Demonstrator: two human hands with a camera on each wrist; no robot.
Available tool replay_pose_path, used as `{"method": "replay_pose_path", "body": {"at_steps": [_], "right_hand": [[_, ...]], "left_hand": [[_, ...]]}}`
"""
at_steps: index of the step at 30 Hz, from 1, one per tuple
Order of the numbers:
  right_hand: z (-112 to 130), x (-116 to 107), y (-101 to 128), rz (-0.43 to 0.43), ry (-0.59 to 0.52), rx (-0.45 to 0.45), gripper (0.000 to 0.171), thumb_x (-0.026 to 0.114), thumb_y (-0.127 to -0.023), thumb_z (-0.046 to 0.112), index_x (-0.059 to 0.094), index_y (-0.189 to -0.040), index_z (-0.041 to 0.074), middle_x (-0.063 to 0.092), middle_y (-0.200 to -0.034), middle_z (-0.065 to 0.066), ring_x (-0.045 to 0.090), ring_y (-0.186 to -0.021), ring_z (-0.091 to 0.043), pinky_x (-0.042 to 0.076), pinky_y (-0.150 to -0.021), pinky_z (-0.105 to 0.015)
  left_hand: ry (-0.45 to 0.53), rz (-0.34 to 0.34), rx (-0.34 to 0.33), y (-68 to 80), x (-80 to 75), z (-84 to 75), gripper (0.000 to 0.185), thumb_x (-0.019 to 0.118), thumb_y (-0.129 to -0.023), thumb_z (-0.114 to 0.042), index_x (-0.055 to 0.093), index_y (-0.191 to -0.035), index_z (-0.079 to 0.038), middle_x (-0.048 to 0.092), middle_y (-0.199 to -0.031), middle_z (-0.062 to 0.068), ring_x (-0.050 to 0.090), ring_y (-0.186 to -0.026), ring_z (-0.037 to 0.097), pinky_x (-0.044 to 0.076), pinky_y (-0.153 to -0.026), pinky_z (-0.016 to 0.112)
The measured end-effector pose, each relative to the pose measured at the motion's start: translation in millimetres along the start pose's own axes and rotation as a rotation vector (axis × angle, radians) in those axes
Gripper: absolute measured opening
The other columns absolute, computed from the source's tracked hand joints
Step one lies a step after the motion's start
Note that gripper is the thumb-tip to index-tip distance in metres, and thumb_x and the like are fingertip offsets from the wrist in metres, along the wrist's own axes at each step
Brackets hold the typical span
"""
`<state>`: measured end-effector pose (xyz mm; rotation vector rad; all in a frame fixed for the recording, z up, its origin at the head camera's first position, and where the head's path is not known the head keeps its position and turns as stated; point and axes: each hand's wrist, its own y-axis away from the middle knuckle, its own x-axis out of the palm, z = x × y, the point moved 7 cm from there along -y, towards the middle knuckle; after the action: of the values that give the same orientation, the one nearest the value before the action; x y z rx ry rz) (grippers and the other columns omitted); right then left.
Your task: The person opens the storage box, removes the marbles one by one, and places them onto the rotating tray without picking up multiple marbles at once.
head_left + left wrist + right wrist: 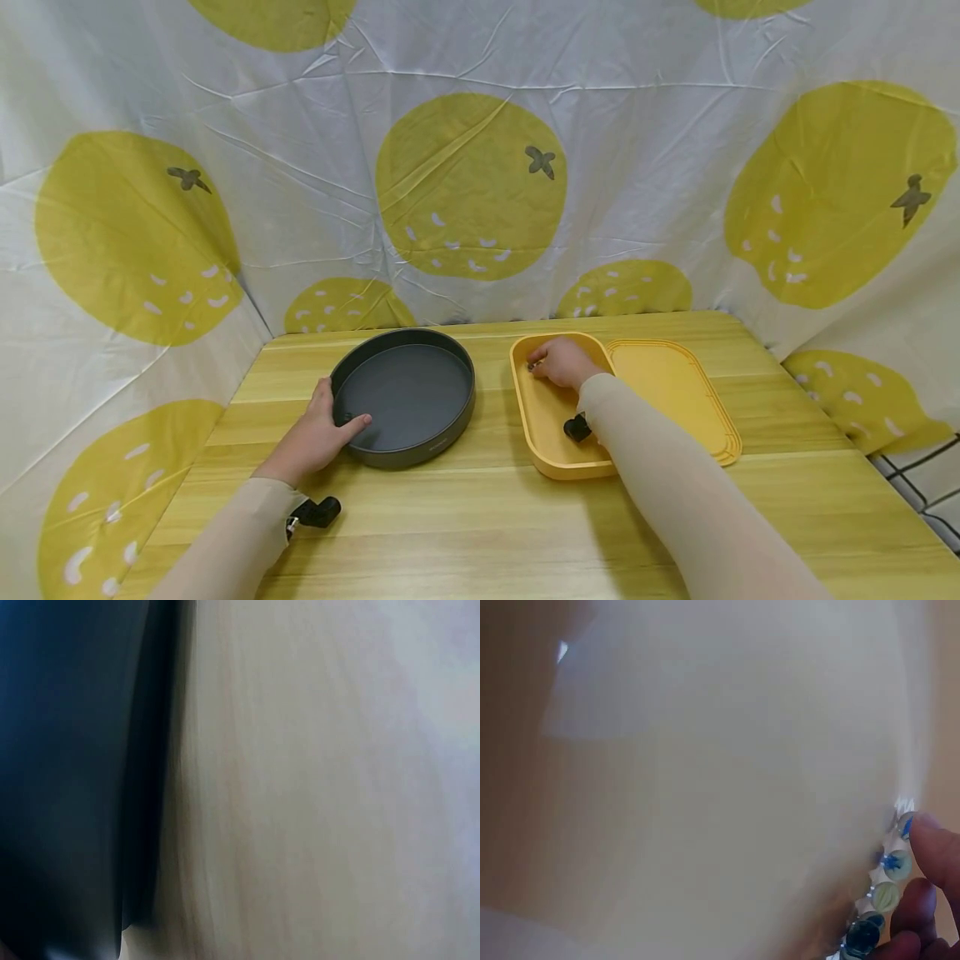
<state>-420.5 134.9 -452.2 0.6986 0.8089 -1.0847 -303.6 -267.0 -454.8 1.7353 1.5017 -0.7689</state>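
Worktop [480, 533]: pale wood grain, backed and flanked by a white cloth [300, 167] printed with yellow fruit.

Left hand [315, 433]: laid on the near-left rim of the round grey pan [405, 396], thumb hooked over the rim into the pan, fingers along the outer wall. The pan is thus held and appears steadied on the worktop, left of centre. Its inside is seen bare; nothing has been placed in it.

Yellow tray [543, 442]: set just right of the pan, apart from it, with a flat yellow lid [675, 400] lying against its right side.

Right hand [561, 362]: lowered into the far end of the yellow tray, fingers curled. In the right wrist view a string of glass beads [881, 896], clear with blue and green, is pinched at the fingertips [934, 844] against the tray's floor.

Progress, as judged: the beads are gripped but not lifted clear of the tray; any transfer out of it is still wholly to be done. Whether further beads lie in the tray cannot be told.
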Motion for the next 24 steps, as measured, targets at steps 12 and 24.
{"method": "replay_pose_path", "body": {"at_steps": [12, 24], "right_hand": [[2.0, 4.0, -0.3, 0.002, 0.001, 0.045, 0.022, 0.074, -0.096, 0.016, 0.082, -0.116, 0.009, 0.08, -0.118, -0.006, 0.07, -0.114, -0.028, 0.056, -0.098, -0.041], [5.7, 4.2, 1.5, 0.012, 0.019, 0.049, 0.024, 0.072, -0.098, 0.017, 0.081, -0.119, 0.009, 0.078, -0.123, -0.008, 0.069, -0.119, -0.03, 0.055, -0.104, -0.043]], "left_hand": [[-0.005, -0.005, 0.001, 0.4, 0.5, 0.3, 0.117, 0.06, -0.102, -0.06, -0.011, -0.164, 0.009, -0.01, -0.173, 0.032, 0.001, -0.161, 0.05, 0.012, -0.129, 0.066], [-0.003, 0.006, -0.011, 2.5, 0.0, -1.7, 0.115, 0.061, -0.103, -0.057, -0.012, -0.164, 0.008, -0.011, -0.173, 0.032, 0.001, -0.161, 0.051, 0.012, -0.129, 0.066]]}}
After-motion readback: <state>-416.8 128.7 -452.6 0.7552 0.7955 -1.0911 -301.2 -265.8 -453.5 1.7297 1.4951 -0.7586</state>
